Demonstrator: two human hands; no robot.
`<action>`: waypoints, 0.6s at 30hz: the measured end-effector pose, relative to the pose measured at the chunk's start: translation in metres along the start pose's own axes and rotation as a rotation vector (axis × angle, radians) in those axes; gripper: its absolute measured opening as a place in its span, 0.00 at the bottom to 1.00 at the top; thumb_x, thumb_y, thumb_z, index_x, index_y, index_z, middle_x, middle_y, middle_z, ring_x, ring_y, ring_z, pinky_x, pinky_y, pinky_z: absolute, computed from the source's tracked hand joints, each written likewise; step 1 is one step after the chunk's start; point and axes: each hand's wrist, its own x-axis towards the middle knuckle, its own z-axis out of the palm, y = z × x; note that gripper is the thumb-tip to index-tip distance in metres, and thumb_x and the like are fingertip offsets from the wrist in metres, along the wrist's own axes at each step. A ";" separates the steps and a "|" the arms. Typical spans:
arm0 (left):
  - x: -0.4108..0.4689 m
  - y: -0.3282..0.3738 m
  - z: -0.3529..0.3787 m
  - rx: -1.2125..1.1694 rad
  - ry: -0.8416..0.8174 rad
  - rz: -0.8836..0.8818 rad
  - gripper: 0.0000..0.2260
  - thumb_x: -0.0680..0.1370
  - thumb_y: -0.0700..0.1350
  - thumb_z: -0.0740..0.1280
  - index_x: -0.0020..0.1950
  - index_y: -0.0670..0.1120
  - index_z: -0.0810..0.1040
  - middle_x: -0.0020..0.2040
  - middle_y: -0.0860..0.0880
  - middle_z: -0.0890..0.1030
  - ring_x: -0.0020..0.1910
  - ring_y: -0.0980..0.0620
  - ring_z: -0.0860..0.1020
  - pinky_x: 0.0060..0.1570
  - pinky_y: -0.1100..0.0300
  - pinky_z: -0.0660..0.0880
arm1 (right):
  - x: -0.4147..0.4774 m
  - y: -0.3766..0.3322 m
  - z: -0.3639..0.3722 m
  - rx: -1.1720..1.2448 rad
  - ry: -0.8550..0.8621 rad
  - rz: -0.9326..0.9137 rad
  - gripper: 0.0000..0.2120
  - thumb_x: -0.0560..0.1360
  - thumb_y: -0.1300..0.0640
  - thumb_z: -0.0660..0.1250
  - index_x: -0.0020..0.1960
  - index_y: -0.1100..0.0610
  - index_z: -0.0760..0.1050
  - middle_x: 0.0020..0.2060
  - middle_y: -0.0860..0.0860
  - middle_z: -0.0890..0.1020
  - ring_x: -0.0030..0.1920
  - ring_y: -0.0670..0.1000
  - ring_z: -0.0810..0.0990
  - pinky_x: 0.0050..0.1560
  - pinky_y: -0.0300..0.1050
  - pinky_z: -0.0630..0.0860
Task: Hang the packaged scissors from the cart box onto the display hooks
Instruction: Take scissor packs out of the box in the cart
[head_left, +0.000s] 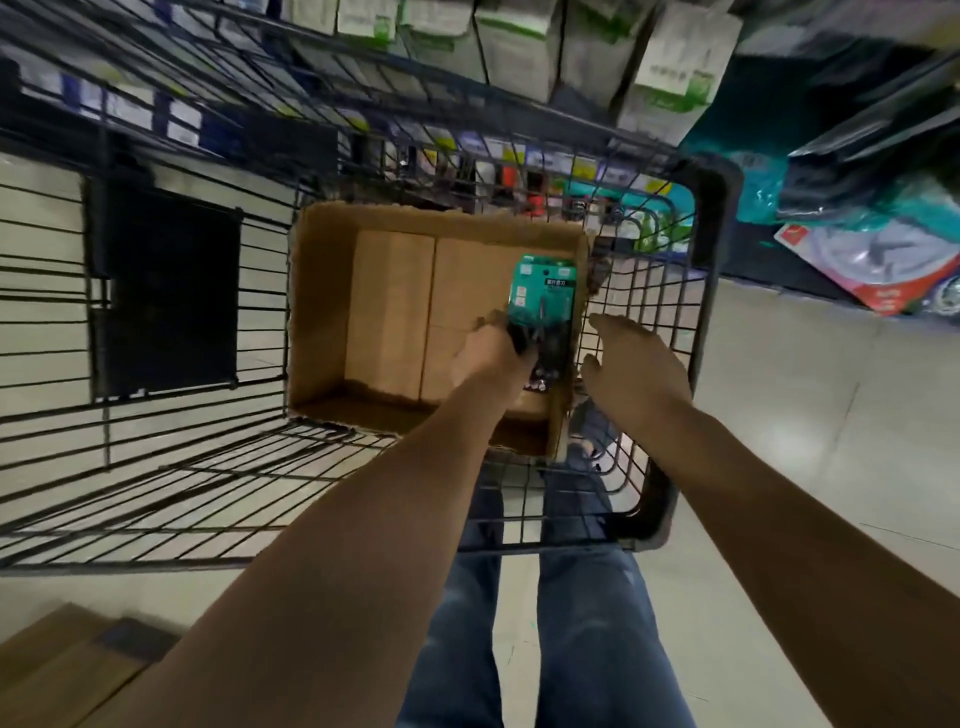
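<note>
Two hands, fingers first: the left hand (491, 356) has its fingers curled round the lower end of the pack of scissors (543, 301). The right hand (636, 358) is spread loose and holds nothing, just beside the pack.
Pack: a teal card with its top end pointing away from the person, within the mouth of the box and near its right wall. I cannot tell whether it touches the bottom.
Box: brown cardboard (322, 312), open at the top, sitting in the cart (701, 291).
Cart: black wire, with the person's legs close behind it.
Hooks: I cannot pick them out, as the shelves (519, 47) above are blurred.
Doing it well: I'd say lift the pack straight up past the box wall. The free hand could take the top edge to find the hanging hole, keeping the card flat rather than bent.
</note>
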 end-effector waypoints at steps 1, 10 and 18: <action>0.001 -0.001 0.002 -0.005 0.011 0.001 0.17 0.79 0.53 0.72 0.66 0.53 0.73 0.52 0.53 0.80 0.47 0.53 0.82 0.47 0.51 0.84 | 0.000 0.000 0.001 0.004 0.002 -0.002 0.21 0.80 0.58 0.63 0.73 0.53 0.70 0.67 0.55 0.77 0.64 0.59 0.78 0.53 0.48 0.75; 0.006 -0.001 0.005 -0.162 0.020 0.059 0.21 0.77 0.46 0.74 0.67 0.49 0.71 0.61 0.50 0.77 0.55 0.50 0.80 0.49 0.53 0.84 | -0.001 -0.001 0.009 0.034 0.024 -0.006 0.21 0.80 0.57 0.64 0.72 0.53 0.71 0.63 0.54 0.79 0.59 0.58 0.80 0.46 0.45 0.72; -0.004 -0.001 -0.018 -0.390 -0.086 0.162 0.19 0.78 0.42 0.74 0.66 0.46 0.73 0.56 0.55 0.77 0.58 0.51 0.79 0.45 0.64 0.76 | -0.007 -0.015 0.017 0.113 0.058 0.021 0.19 0.80 0.56 0.65 0.71 0.50 0.73 0.61 0.53 0.81 0.57 0.57 0.81 0.45 0.44 0.72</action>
